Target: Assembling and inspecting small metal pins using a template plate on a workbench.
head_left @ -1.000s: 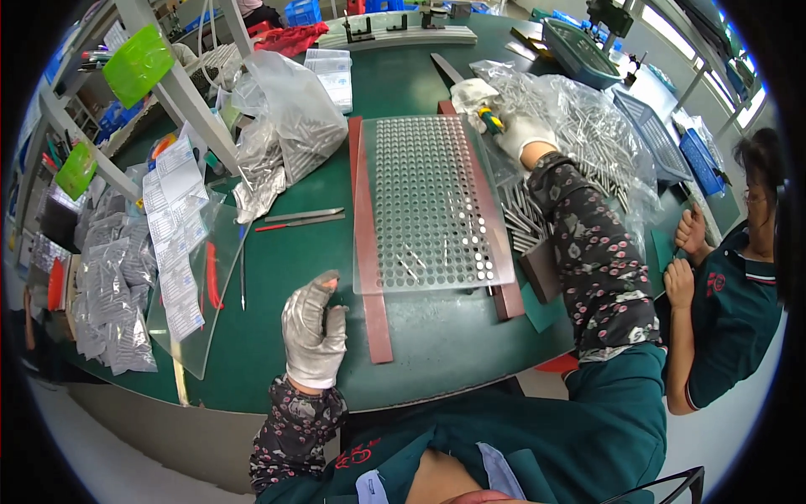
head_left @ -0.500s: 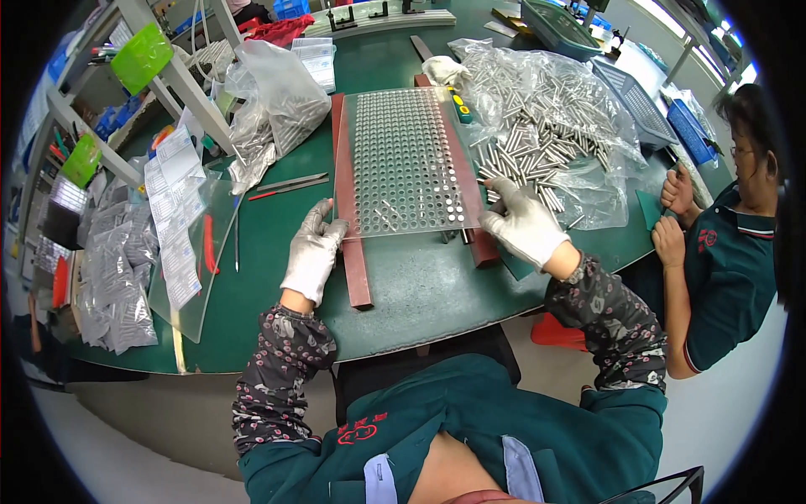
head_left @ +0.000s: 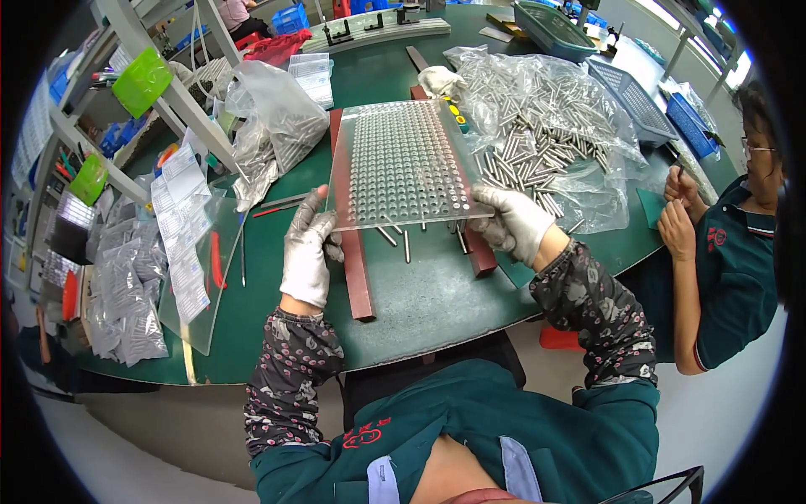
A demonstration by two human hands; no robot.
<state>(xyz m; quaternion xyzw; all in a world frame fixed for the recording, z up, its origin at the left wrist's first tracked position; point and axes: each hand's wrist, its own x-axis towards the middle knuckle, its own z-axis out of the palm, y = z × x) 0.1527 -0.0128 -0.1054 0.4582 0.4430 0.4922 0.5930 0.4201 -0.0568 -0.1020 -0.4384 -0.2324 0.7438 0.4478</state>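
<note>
Head view. Perforated clear plate (head_left: 399,155) at centre of frame, a little above the middle, over two reddish-brown bars: left bar (head_left: 359,290) and right bar (head_left: 481,257). Plate's near edge appears raised; whether its far end rests on the bars cannot be told. A few bright round ends show in holes at its lower right corner.

Left hand (head_left: 307,256), gloved, left of centre: partly closed, thumb and fingers gripping the plate's lower left corner. Right hand (head_left: 519,223), gloved, right of centre: fingers curled around the plate's lower right corner; exact fingertip contact beneath hidden.

Loose metal pins (head_left: 407,246) lie on the green table (head_left: 411,315) just below the plate's near edge. Upper right: heap of metal pins (head_left: 537,155) on clear plastic, right of the plate; yellow-and-green tool (head_left: 457,116) near the plate's upper right corner. Upper left: clear bag (head_left: 290,109) of pins. Left: paper sheets (head_left: 180,223). Right edge: a co-worker's hands (head_left: 678,225) near each other.
</note>
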